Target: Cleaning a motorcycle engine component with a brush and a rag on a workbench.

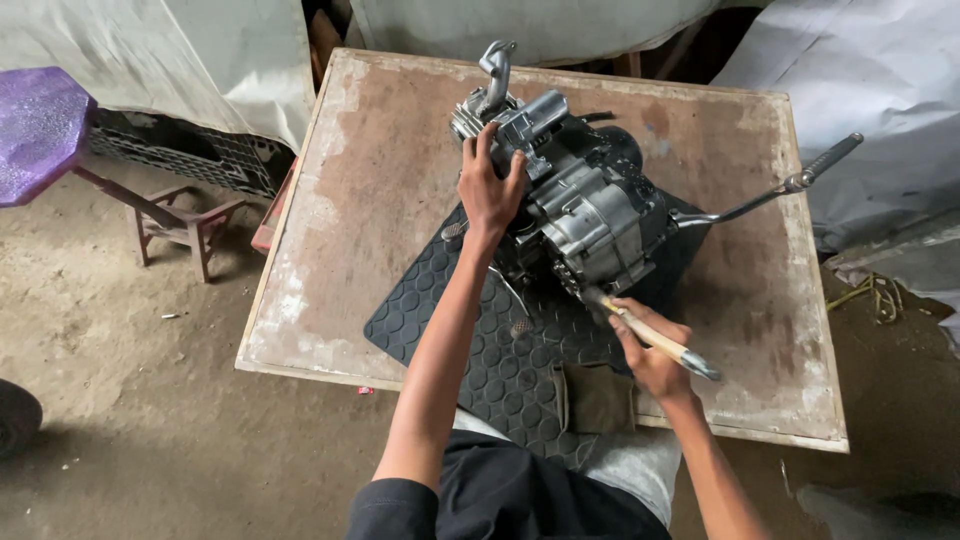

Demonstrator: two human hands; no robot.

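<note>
Worn wooden surface [380,170], black studded rubber mat [440,310] on its near half. Grey metal engine block [590,205] sits on the mat's far edge, finned casing, grimy, a long kick lever [770,195] sticking out at 3 o'clock. Left hand [490,185] at the block's 9 o'clock, grip spread flat against the casing. Right hand [650,355] at the block's 5 o'clock, grip pinching a wooden-handled tool [655,340], tip touching the block's underside. Folded olive rag [597,397] at 6 o'clock.
</note>
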